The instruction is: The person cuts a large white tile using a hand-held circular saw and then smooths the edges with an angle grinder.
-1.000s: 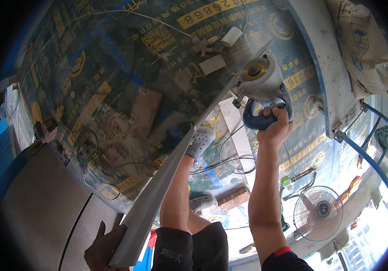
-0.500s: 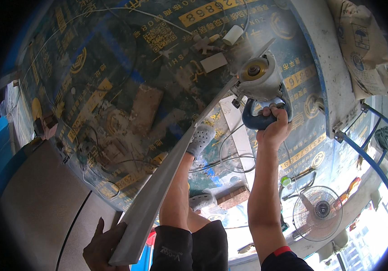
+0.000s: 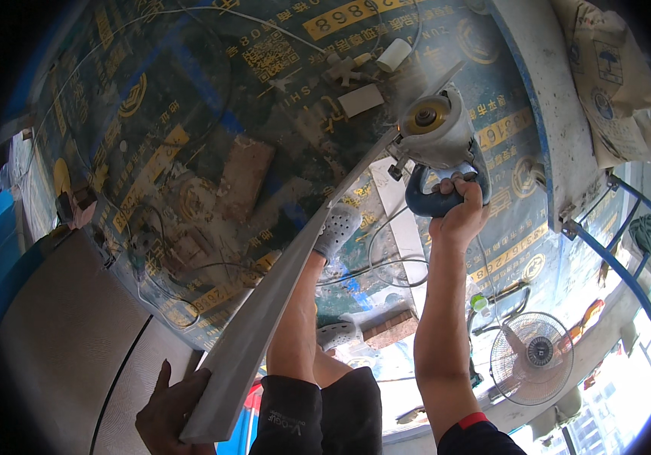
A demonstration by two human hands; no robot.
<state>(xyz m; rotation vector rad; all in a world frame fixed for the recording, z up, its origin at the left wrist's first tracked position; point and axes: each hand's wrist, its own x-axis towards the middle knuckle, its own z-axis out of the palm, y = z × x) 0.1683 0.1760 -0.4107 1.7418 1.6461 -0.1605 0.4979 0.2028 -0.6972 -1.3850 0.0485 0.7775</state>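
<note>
My right hand (image 3: pixel 462 203) is closed round the dark blue handle of a portable power cutter (image 3: pixel 447 140). Its round blade cover and yellowish hub face up, and the blade side meets the far part of a long grey strip, seemingly tile or stone (image 3: pixel 265 318). A small orange glow shows at that contact, with pale dust beyond it. The strip slants from the lower left to the upper middle, passing over my leg. At its near end my left hand (image 3: pixel 170 413) grips the edge, thumb pointing up; the fingers beneath are partly hidden.
A grey clog (image 3: pixel 338 229) on my foot is close below the strip. Cables (image 3: pixel 397 284) loop over the printed green floor sheet. A brick-coloured slab (image 3: pixel 246 176), a white offcut (image 3: pixel 361 100), a standing fan (image 3: pixel 531 358) and a blue-edged board (image 3: pixel 526 91) lie around.
My left hand and the strip's near end have shifted slightly left. The cutter stays at about the same spot on the strip, held by my right hand.
</note>
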